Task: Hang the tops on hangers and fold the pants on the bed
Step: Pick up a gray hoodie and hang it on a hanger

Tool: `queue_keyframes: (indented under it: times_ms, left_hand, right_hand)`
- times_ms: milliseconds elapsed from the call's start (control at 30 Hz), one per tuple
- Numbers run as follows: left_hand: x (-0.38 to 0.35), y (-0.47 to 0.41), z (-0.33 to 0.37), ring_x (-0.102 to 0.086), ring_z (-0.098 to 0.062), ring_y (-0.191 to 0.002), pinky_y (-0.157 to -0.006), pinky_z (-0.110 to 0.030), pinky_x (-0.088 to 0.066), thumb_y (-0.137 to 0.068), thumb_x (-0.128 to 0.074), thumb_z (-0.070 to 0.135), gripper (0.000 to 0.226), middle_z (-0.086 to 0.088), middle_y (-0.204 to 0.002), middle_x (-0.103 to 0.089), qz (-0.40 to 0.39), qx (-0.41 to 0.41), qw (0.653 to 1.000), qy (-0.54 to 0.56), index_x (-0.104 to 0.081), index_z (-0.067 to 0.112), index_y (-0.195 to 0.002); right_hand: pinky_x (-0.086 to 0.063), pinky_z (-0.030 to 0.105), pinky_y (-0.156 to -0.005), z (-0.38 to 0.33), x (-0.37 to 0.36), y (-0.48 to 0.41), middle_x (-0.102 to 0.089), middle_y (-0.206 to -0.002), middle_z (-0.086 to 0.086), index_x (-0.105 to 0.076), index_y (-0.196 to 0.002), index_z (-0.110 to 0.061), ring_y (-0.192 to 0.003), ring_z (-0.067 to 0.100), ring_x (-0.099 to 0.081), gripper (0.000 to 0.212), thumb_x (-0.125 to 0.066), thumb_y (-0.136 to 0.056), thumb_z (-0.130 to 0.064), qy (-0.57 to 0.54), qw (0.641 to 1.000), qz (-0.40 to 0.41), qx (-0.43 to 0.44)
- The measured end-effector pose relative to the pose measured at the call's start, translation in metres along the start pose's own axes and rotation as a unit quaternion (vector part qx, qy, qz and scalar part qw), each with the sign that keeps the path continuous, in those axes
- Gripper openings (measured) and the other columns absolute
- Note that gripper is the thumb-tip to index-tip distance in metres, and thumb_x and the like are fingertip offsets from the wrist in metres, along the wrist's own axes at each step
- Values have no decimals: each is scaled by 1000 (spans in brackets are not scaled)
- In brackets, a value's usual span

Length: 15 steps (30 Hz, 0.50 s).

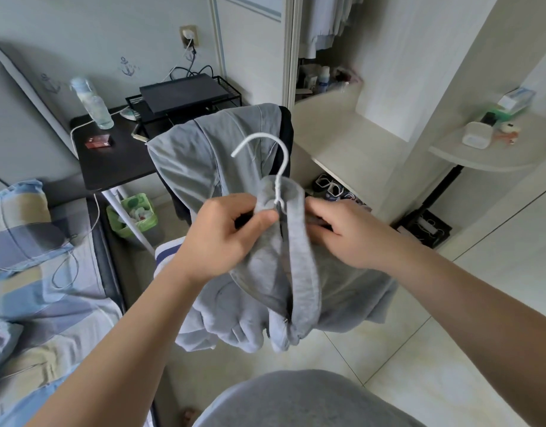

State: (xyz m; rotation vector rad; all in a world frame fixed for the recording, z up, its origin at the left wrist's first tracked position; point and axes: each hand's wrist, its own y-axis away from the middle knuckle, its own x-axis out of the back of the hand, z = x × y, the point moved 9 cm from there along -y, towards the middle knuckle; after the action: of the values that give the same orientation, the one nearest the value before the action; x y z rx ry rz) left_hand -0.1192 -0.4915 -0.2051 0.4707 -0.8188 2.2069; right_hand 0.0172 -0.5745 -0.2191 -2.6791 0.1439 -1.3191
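I hold a grey hooded top (299, 272) in front of me, above the floor. A white hanger (275, 155) is inside it; only its hook sticks up out of the neck. My left hand (222, 232) pinches the grey fabric at the neck, just left of the hook's stem. My right hand (348, 232) grips the top on the right side of the neck. The hanger's shoulders are hidden under the cloth. More grey and dark clothing (210, 149) is draped over something behind the top. The bed (34, 288) with striped blue bedding lies at the left.
A black bedside table (117, 161) holds a bottle (93, 103), a red box and a black wire rack. A green bin (133, 217) stands below it. An open wardrobe (327, 41) with hanging clothes is at the back right, white shelves (496, 149) beside it.
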Motion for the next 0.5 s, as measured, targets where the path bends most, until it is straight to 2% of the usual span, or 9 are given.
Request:
queue_keyframes:
  times_ms: [67, 133, 200, 267, 333, 400, 500]
  left_hand:
    - [-2, -4, 5, -34, -26, -52, -50, -38, -31, -97, -54, 48, 59, -10, -56, -35, -11, -20, 1000, -15, -38, 4, -61]
    - [5, -6, 5, -34, -19, -52, -52, -34, -32, -102, -46, 44, 52, -1, -56, -35, -12, -46, 998, -41, -37, 10, -62]
    - [17, -4, -7, -37, -16, -55, -54, -35, -34, -105, -38, 41, 48, 2, -59, -38, -2, -47, 997, -61, -39, 13, -65]
    - [29, 0, -24, -43, -19, -60, -58, -40, -38, -104, -37, 40, 46, 1, -63, -44, 2, -24, 997, -74, -46, 12, -69]
    - [31, 5, -39, -50, -17, -66, -63, -37, -41, -102, -42, 38, 35, 3, -70, -52, -26, -7, 997, -70, -57, 18, -77]
    - [30, 10, -47, -53, -13, -72, -68, -28, -41, -99, -49, 34, 20, 6, -76, -56, -48, 10, 998, -37, -62, 33, -84]
    - [33, 15, -52, -56, -17, -77, -74, -28, -42, -97, -56, 23, 18, 2, -77, -59, -10, 28, 1000, 3, -70, 33, -91]
  right_hand:
    - [-51, 46, -70, -3, 1, -4, -70, -77, -2, -64, -103, -25, -68, 18, -63, 18, -52, -94, -35, -18, 1000, 9, -5]
    - [-51, 42, -67, -1, 11, -5, -70, -77, 5, -68, -102, -20, -70, 24, -63, 30, -50, -92, -42, -40, 998, 37, -11]
    - [-43, 34, -61, 5, 24, -2, -63, -69, 5, -67, -92, -15, -62, 17, -52, 32, -50, -91, -42, -55, 996, 64, -13]
    - [-38, 36, -58, 12, 35, 2, -57, -67, 12, -62, -84, -7, -60, 15, -45, 40, -49, -91, -43, -68, 994, 81, -22]
    - [-37, 41, -56, 16, 39, 6, -55, -69, 20, -58, -83, 3, -60, 28, -45, 49, -47, -91, -44, -81, 992, 89, -26]
    - [-35, 41, -55, 21, 41, 10, -53, -68, 22, -57, -81, 6, -59, 30, -43, 44, -49, -94, -36, -95, 990, 100, -25]
    - [-34, 36, -56, 27, 40, 12, -53, -69, 22, -58, -81, 6, -59, 30, -43, 29, -53, -99, -17, -100, 989, 104, -31]
